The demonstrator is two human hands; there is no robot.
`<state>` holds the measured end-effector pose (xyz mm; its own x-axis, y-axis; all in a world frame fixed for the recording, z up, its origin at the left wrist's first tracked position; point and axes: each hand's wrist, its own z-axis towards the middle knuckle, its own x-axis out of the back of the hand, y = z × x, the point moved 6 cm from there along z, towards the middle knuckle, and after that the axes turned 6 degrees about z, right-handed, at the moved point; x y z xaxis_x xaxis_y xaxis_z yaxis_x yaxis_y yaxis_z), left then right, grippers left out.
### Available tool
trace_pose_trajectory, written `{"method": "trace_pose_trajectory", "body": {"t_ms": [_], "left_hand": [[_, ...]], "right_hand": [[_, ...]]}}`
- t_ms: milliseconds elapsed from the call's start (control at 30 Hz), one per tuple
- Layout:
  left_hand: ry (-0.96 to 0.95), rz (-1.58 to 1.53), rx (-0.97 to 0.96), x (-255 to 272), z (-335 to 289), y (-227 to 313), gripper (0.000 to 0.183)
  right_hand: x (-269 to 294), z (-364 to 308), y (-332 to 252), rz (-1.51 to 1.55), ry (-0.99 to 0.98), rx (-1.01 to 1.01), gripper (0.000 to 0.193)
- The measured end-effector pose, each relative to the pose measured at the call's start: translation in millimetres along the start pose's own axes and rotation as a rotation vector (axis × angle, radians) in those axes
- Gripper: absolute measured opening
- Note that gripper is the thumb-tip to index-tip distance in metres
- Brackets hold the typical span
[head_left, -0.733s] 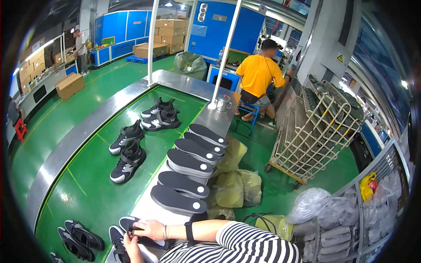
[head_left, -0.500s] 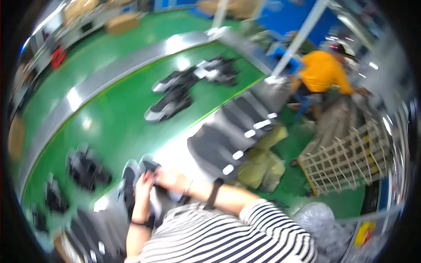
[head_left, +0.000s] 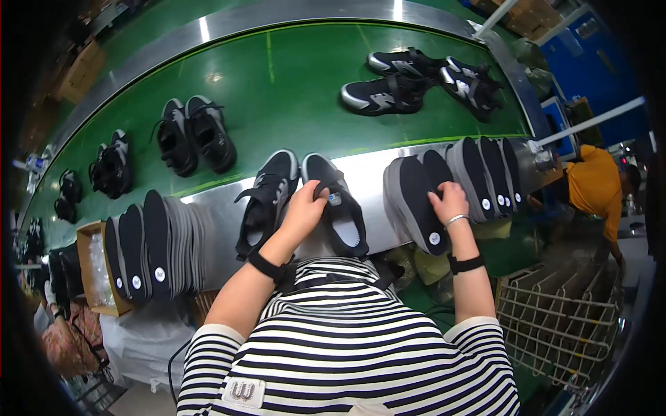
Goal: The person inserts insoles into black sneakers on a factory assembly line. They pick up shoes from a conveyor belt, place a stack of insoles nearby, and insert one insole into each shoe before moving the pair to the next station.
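Observation:
In front of me a pair of black and grey sneakers stands on the metal ledge, toes pointing away: the left sneaker [head_left: 269, 201] and the right sneaker [head_left: 340, 211], whose pale inside shows. My left hand [head_left: 305, 213] is closed, its thumb and fingers pinching the tongue area of the right sneaker. To the right, my right hand [head_left: 452, 204] curls over the edge of a black insole [head_left: 437, 173] on a grey-sided stack, thumb and fingertips on it. Another black insole [head_left: 411, 191] with a round white sticker lies just left of it.
More stacked insoles [head_left: 468, 166] fan out further right; others [head_left: 158, 232] stand at left beside a cardboard box [head_left: 94, 263]. Several sneakers [head_left: 385, 95] sit on the green belt [head_left: 277, 83]. At far right are a person in orange [head_left: 593, 180] and a wire rack [head_left: 555, 322].
My right hand has left the sneakers and moved right to the insole stack. My left hand stays at the sneakers. The view has turned and is sharper.

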<state>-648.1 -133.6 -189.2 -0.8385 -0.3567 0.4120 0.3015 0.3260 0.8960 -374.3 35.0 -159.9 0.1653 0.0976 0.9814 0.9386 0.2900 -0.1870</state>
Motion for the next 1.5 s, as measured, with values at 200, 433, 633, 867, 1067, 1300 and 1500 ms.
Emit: {"method": "trace_pose_trajectory", "body": {"t_ms": [200, 433, 633, 867, 1067, 1300, 1500], "left_hand": [[0.055, 0.372, -0.222, -2.2, -9.6, 38.6, 0.027], [-0.121, -0.02, -0.016, -7.5, 10.2, 12.2, 0.026], [-0.177, -0.102, 0.012, -18.2, 21.3, -8.2, 0.027], [-0.15, -0.013, -0.024, -5.5, 7.2, 4.9, 0.023], [-0.174, -0.067, -0.004, -11.6, 6.5, 16.2, 0.019], [-0.106, 0.032, -0.039, -5.2, 0.4, 22.3, 0.021], [-0.022, 0.028, -0.135, -11.6, -0.1, 26.2, 0.028]], "right_hand": [[-17.4, 16.9, 32.0, 0.081, -0.059, -0.05, 0.032], [-15.5, 9.0, 33.8, 0.008, -0.112, -0.145, 0.043], [-14.0, 3.9, 37.6, 0.056, -0.091, -0.103, 0.043], [31.1, 16.5, 30.1, 0.282, 0.137, 0.067, 0.018], [62.1, 60.7, 123.5, 0.013, 0.374, -0.179, 0.023], [37.1, 83.6, 173.2, 0.029, 0.065, -0.359, 0.048], [85.1, 75.1, 158.9, 0.214, 0.312, -0.131, 0.033]]}}
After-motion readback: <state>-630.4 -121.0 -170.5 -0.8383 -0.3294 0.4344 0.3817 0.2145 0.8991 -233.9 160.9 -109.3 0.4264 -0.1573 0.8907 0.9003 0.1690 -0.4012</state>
